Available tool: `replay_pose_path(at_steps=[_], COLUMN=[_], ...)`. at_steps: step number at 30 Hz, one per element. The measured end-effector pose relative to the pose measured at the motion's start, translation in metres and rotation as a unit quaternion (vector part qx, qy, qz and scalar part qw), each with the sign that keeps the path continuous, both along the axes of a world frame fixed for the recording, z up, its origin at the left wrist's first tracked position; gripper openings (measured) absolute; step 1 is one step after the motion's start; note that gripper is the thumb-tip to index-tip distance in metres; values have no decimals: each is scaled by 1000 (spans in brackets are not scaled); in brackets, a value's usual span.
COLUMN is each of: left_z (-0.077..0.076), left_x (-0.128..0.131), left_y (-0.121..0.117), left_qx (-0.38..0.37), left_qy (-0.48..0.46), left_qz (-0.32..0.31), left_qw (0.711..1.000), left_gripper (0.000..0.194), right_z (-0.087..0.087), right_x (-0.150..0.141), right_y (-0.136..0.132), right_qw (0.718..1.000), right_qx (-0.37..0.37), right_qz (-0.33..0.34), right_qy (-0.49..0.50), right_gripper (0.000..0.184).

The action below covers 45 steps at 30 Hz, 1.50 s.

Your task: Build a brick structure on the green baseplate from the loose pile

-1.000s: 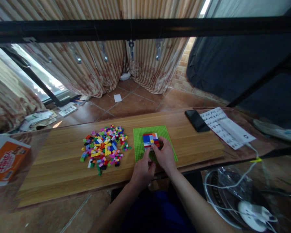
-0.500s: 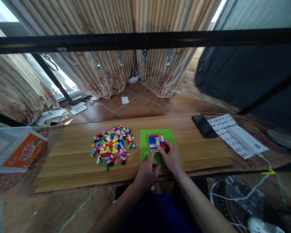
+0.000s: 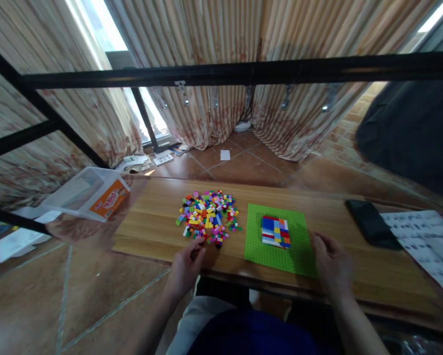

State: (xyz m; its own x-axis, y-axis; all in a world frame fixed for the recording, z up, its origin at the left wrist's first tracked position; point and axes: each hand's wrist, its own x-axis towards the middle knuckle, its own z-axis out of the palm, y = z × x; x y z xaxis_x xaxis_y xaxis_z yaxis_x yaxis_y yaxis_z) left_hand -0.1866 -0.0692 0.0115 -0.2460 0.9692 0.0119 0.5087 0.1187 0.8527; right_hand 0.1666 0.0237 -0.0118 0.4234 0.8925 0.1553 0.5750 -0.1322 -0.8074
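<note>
A green studded baseplate (image 3: 256, 256) lies on the wooden board, bearing a flat, multicoloured block of toy bricks (image 3: 276, 231) in blue, white, red, yellow and orange. To its left spreads a loose pile of small toy bricks (image 3: 208, 217) in many colours. My left hand (image 3: 187, 264) is at the near edge of that pile, thumb and fingers bent together; whatever is between them is hidden. Beside the baseplate's right edge, my right hand (image 3: 331, 264) rests with curled fingers. Its fingertips are close to the edge, and I cannot make out anything in them.
A black phone (image 3: 371, 224) and a printed sheet (image 3: 424, 236) lie at the right. A clear plastic box with an orange label (image 3: 112, 199) stands left of the wooden board (image 3: 143, 217). A black metal bar (image 3: 221, 74) crosses beyond the board, before striped curtains (image 3: 214, 29).
Both hands have come off the brick block: the left moved left to the pile, the right moved right to the baseplate's edge. The head view has swung to the left.
</note>
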Motion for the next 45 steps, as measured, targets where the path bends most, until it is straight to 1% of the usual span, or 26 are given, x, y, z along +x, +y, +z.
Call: replay_pose_path(at_steps=[3, 4, 8, 11, 15, 19, 24, 30, 32, 34, 36, 39, 42, 45], left_z=[4, 4, 2, -3, -7, -4, 0, -6, -7, -6, -4, 0, 0, -2], left_x=[-19, -23, -34, -38, -39, -38, -38, -41, -44, -47, -50, -56, -62, -66], left_y=[4, 7, 22, 36, 50, 60, 62, 53, 52, 54, 59, 69, 78, 84], left_qx=[15, 25, 58, 44, 25, -12, -4, 44, 55, 53, 40, 18, 6, 13], left_qy=[43, 60, 127, 169, 234, 276, 264, 198, 185, 188, 212, 268, 307, 312], left_qz=[40, 50, 97, 112, 92, 80, 51, 21, 31, 52, 63, 45, 13, -7], left_qw=[998, 997, 985, 978, 967, 958, 963, 979, 981, 979, 974, 962, 952, 950], left_gripper=[30, 28, 24, 22, 23, 18, 14, 12, 14, 20, 27, 32, 31, 25], right_z=[-9, -13, -23, -23, -21, -22, -22, -22, -22, -22, -22, -22, -21, -20], right_x=[19, 24, 31, 29, 27, 27, 26, 24, 23, 23, 23, 23, 22, 21], right_y=[1, 1, -2, -3, -2, -2, -2, -3, -3, -2, -2, -2, -2, -3], right_qw=[994, 992, 987, 987, 986, 986, 986, 983, 981, 980, 980, 979, 980, 981], right_qx=[-23, -29, -28, -17, -11, -16, -15, 2, 7, 14, 21, 20, 21, 24], right_qz=[-21, -30, -37, -24, -20, -18, -12, 0, 2, 6, 9, 13, 11, 10], right_qy=[-101, -119, -154, -156, -163, -165, -167, -186, -195, -198, -199, -201, -199, -191], right_gripper=[49, 50, 49, 48, 48, 48, 47, 44, 45, 45, 45, 43, 43, 43])
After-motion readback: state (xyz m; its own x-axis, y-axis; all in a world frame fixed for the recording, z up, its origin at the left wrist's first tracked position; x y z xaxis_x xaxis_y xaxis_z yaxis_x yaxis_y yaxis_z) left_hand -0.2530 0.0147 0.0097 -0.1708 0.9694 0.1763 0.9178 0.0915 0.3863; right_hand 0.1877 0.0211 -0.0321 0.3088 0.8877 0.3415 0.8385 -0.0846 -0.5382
